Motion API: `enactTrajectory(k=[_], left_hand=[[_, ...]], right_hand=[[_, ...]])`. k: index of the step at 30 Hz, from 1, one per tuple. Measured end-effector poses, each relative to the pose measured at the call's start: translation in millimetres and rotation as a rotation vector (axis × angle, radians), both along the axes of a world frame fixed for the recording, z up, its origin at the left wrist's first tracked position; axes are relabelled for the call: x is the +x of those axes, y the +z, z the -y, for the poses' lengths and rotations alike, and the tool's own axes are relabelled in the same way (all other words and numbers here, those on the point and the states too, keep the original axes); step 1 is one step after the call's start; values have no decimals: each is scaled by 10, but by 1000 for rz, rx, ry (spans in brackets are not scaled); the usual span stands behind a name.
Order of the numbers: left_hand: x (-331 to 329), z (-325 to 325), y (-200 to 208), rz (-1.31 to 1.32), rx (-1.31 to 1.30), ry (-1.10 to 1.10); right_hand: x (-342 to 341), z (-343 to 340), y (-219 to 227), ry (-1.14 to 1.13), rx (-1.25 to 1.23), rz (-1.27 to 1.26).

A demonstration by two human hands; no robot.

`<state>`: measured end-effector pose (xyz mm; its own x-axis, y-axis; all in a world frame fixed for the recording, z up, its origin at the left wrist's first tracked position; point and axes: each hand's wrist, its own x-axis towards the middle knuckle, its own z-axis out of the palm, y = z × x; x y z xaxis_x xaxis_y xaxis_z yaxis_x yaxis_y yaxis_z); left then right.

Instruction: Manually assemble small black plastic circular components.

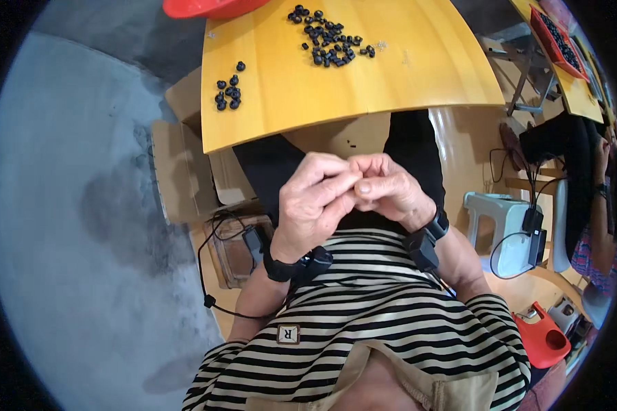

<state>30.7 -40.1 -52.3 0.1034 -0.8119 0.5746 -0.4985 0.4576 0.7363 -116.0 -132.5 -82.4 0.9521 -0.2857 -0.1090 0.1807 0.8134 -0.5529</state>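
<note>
In front of my striped shirt, over my lap, my left hand (313, 204) and my right hand (389, 188) meet at the fingertips. Both are closed in a pinch. Whatever they hold is covered by the fingers or too small to make out. Beyond them, on the yellow table (418, 75), lies a loose pile of small black parts (332, 44), short and knob-like. A smaller group of black parts (230, 92) sits near the table's left edge. Neither hand touches the table.
A red basin (212, 7) stands at the far left table corner. An open cardboard box (182, 168) is on the floor at left. Cables (200, 274) hang from my wrist straps. At right are a pale blue stool (507, 233), a red tray (559, 44) and another person's arm (602, 219).
</note>
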Motion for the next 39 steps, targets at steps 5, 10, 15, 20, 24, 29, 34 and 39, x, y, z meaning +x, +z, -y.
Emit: enactTrajectory(k=[5,10,15,20,24,29,34,39], left_hand=[[-41,-15,110,-35,115,39],[22,-43,35,-38,68,17],[26,-61,85,-46,86,79],[9,-52,124,-5,84,104],[-18,-84,190,-43,149,109],[-25,-82,221,-99,152,98],[-8,-91,188,-184,150,50],[18,-109,166,-275,180,0]], right_hand=[[-41,33,12,-56,-40,28],[-67,38,111,-43,-69,-41],[-72,-41,291,-315,-335,-186],[-116,-153,343,-547,-613,-193],[-165,-151,388,-537,-661,-223],[-199,-146,401,-524,-676,-173],[-201,-165,427,-532,-662,-141],[-212,-177,450,-592,-621,-157]])
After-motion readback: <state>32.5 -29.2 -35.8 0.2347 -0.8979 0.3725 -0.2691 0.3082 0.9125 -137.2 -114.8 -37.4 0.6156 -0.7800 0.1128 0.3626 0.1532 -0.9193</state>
